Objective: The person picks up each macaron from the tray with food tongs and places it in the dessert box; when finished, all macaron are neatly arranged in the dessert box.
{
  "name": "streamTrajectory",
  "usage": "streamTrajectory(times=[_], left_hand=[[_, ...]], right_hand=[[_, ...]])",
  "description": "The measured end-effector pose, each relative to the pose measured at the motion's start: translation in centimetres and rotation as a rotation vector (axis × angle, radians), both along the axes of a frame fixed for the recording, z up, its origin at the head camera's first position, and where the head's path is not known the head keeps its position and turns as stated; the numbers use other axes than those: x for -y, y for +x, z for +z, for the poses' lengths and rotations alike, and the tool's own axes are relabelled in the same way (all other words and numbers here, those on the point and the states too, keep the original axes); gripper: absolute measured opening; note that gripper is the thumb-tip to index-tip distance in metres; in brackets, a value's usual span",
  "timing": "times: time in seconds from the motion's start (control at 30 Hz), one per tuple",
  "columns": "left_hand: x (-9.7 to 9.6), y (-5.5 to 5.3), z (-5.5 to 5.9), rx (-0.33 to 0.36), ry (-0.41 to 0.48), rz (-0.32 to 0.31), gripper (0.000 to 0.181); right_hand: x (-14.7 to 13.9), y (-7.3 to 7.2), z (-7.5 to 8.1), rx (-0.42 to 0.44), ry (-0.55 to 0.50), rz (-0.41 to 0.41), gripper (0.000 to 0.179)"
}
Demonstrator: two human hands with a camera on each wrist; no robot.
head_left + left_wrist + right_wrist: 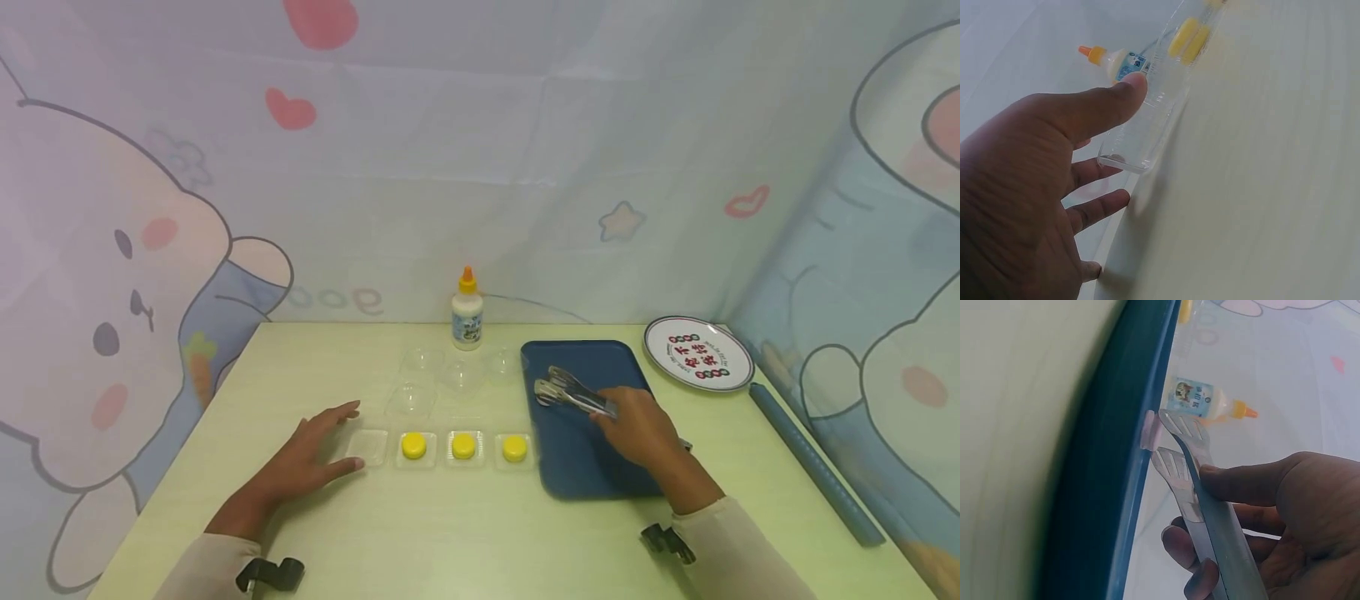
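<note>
- L hand (300, 458): fingers spread, thumb by near edge of clear box (369, 447); contact unclear
- R hand (637, 427): pinching metal tongs (576, 395), tips fwd-L of it, above blue tray (581, 467)
- 3 yellow pcs (463, 446): btwn hands

Tray (588, 467) lies under tongs (588, 400), right of what seem lids (411, 400).

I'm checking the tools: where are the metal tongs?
In the head view, the metal tongs are right of centre, held in the right hand over the blue tray.
</note>
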State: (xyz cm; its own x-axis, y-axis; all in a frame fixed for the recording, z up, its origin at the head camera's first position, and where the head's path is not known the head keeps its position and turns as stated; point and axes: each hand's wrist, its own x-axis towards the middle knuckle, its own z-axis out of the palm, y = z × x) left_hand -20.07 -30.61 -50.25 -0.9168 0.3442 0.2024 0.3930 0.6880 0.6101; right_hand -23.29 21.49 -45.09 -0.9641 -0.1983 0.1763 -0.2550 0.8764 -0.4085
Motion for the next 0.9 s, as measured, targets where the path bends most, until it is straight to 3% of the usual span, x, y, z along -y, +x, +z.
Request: streamTrajectory(times=[0.3,0.57,0.9], left_hand=[[0.0,-0.2,-0.2,0.004,0.003,0.005,0.088],[0.0,0.0,0.0,0.017,0.011,0.018,0.09],[0.1,-0.2,0.1,0.013,0.003,0.014,0.089]], right_hand=[[-0.1,0.0,-0.2,-0.014,0.02,0.0,0.039],[0.3,0.3,0.9,-0.039,0.002,0.002,0.036],[2.3,1.5,2.5,-0.088,-0.025,0.072,0.036]])
